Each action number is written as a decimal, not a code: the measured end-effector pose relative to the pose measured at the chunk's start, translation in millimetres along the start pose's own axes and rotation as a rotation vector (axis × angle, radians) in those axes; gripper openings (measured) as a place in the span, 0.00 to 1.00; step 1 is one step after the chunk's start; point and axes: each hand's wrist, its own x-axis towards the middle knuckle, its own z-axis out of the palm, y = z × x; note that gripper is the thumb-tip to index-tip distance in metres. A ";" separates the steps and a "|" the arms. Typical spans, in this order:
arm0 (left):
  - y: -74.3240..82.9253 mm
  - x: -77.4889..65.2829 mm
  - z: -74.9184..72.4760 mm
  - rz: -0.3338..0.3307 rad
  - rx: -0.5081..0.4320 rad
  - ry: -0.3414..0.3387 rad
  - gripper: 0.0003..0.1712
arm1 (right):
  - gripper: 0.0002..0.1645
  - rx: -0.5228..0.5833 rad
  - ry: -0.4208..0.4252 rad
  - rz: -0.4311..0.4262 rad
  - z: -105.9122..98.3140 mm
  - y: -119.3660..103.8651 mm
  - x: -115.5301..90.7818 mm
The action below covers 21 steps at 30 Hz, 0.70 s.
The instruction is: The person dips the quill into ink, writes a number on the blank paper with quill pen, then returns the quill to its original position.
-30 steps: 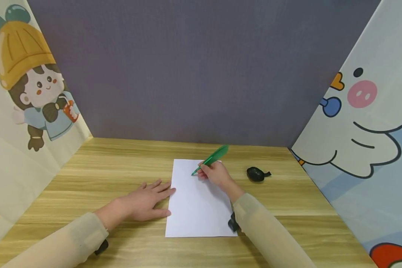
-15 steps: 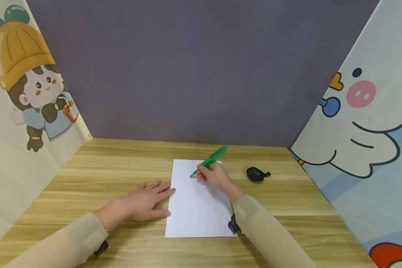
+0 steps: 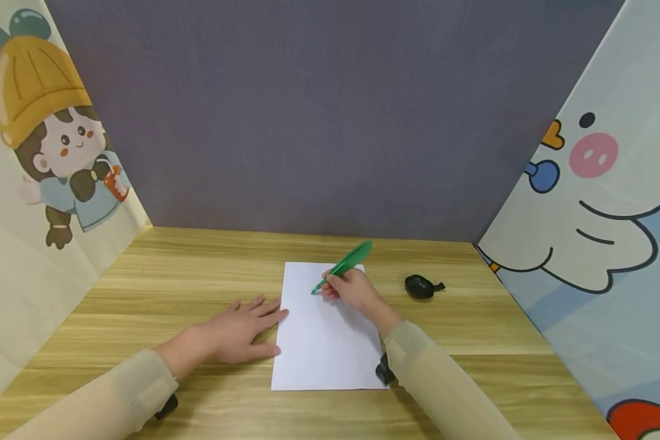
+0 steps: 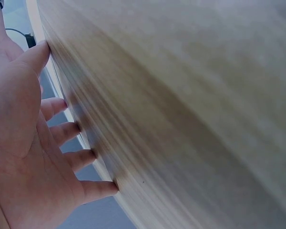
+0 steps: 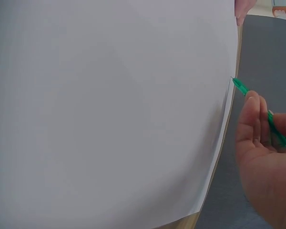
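Note:
My right hand (image 3: 353,287) pinches a green feather-topped pen (image 3: 350,261), its tip down at the upper part of a white sheet of paper (image 3: 327,342). In the right wrist view the pen (image 5: 240,86) slants out between thumb and fingers, its point at the paper (image 5: 109,105). A thin line seems to lie at the tip there. My left hand (image 3: 242,333) rests spread on the table, its fingertips at the sheet's left edge. Straight fingers of the left hand (image 4: 33,138) touch the wood in the left wrist view.
On the wooden table (image 3: 198,269), a black rounded object with a short tail (image 3: 420,286) lies right of the paper. A dark grey panel (image 3: 308,122) rises behind the table. Cartoon-printed walls (image 3: 599,244) stand on both sides.
The pen tip and right hand have shifted slightly left and toward me down the sheet. My left hand, the paper and the black object stay in place.

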 end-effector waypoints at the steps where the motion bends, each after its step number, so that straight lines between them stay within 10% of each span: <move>1: 0.0 0.0 -0.1 -0.001 0.001 -0.001 0.47 | 0.17 0.000 0.001 -0.001 0.0 0.1 -0.4; 21: 1.1 -0.3 -1.0 -0.004 -0.005 -0.001 0.47 | 0.17 0.019 -0.023 0.011 0.7 1.8 -3.5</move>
